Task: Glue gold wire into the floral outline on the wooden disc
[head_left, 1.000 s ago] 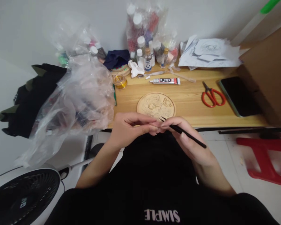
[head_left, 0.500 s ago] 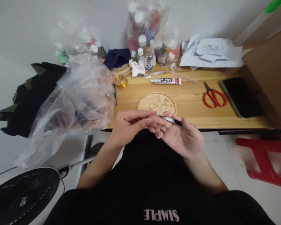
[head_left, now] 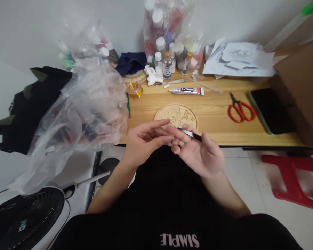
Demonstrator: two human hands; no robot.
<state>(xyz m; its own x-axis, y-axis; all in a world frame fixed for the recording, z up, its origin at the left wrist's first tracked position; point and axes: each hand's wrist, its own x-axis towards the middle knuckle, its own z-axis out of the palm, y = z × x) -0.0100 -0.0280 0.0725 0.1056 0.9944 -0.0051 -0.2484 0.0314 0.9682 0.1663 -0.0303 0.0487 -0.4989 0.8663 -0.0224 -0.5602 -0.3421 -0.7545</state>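
My right hand [head_left: 202, 152] is turned palm up with a slim black and silver tool [head_left: 190, 133] held between its fingers. Close against its fingertips, my left hand [head_left: 143, 142] has thumb and fingers bent toward each other; anything between them is too small to make out. Just beyond both hands lies a round wooden disc [head_left: 176, 113] with carved line figures, its near edge partly hidden by the fingers. A B-7000 glue tube [head_left: 187, 91] rests on the wooden table [head_left: 214, 118] behind the disc.
Red-handled scissors [head_left: 241, 109] and a dark phone [head_left: 272, 111] lie at the right, beside a cardboard box [head_left: 302, 90]. Bottles [head_left: 167, 66], papers [head_left: 237, 57] and a gold wire spool [head_left: 134, 90] stand behind. Plastic bags [head_left: 91, 100] cover the left; a fan [head_left: 26, 215] is below.
The raised fingers of my left hand have spread a little from its thumb. My right hand keeps the tool, slightly shifted. The whole view has moved slightly.
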